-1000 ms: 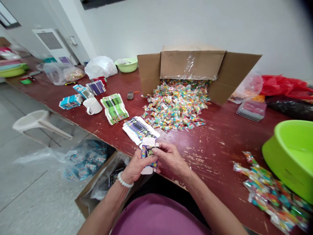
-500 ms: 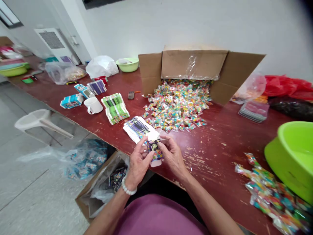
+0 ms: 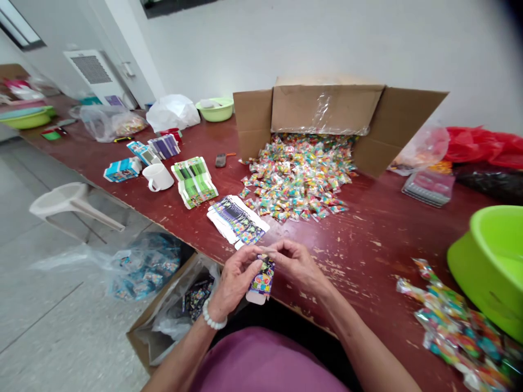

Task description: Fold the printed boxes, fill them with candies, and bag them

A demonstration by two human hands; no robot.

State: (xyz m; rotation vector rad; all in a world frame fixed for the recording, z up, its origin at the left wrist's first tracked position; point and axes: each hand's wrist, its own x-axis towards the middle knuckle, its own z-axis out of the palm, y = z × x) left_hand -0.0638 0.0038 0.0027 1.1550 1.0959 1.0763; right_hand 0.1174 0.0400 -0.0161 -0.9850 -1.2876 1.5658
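Note:
Between both hands is a small purple printed candy box [image 3: 262, 279], its white flap hanging open at the lower end. My left hand [image 3: 237, 275] pinches its left side, thumb on the printed face. My right hand [image 3: 295, 265] closes its fingers on the top end of the box, where the fingertips of both hands meet and cover the upper flap. Just beyond the hands lies a stack of flat purple box blanks [image 3: 239, 218]. A heap of wrapped candies [image 3: 300, 179] spills from a cardboard carton [image 3: 322, 109] farther back.
Green flat boxes [image 3: 195, 182], a white mug [image 3: 157, 177] and blue boxes [image 3: 122, 169] stand to the left. A green basin [image 3: 486, 267] and more wrapped candies [image 3: 457, 321] are on the right. Below the table edge sits an open lined carton [image 3: 163, 326]; a white stool [image 3: 65, 201] stands left.
Both hands have brought the small box down and nearer to my body, off the stack of blanks. My right-hand fingers have shifted from its side to its top end.

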